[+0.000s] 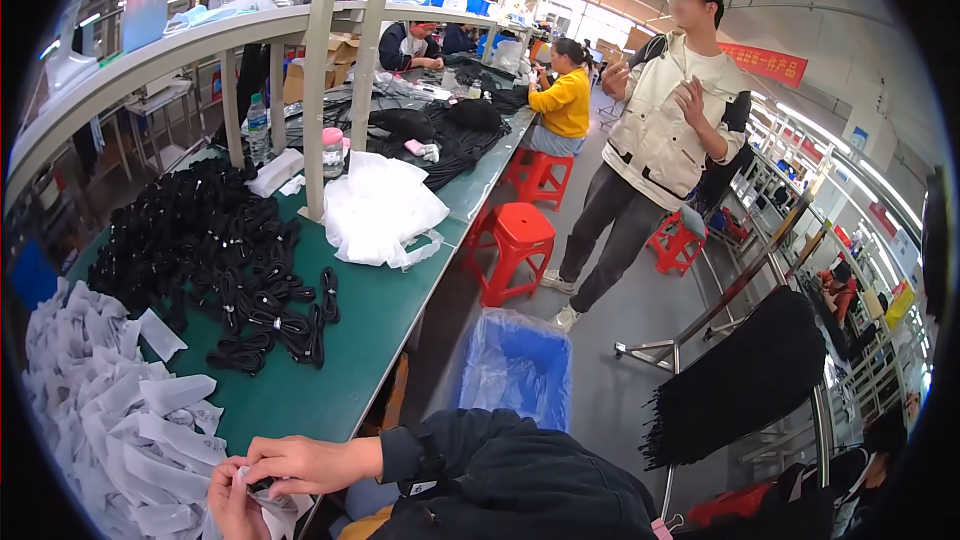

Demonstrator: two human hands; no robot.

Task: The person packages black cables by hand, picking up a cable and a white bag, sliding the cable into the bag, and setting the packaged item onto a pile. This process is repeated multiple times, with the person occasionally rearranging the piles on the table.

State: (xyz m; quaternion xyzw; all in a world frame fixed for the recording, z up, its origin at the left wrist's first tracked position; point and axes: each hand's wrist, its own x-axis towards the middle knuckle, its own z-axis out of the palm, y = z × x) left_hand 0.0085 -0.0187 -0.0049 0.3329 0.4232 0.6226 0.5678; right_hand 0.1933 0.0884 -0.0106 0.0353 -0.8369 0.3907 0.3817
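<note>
At the table's near edge my two hands meet over a small whitish translucent bag (281,514). My left hand (230,508) pinches it from the left. The fingers of my right hand (305,464) are bent and closed at its upper end, with the thumb underneath. A bit of something dark shows between the hands; I cannot make out what it is. Beside my left hand spreads a large heap of similar whitish bags (110,420). Beyond lies a pile of coiled black cables (200,240), several bundles of it spilling toward me on the green tabletop (330,340).
A blue bin with a clear liner (520,365) stands right of the table. A person in a light jacket (655,130) stands in the aisle by red stools (515,250). Black cords hang on a rack (745,375) at right. White plastic bags (380,208) and a shelf post (318,90) stand farther up.
</note>
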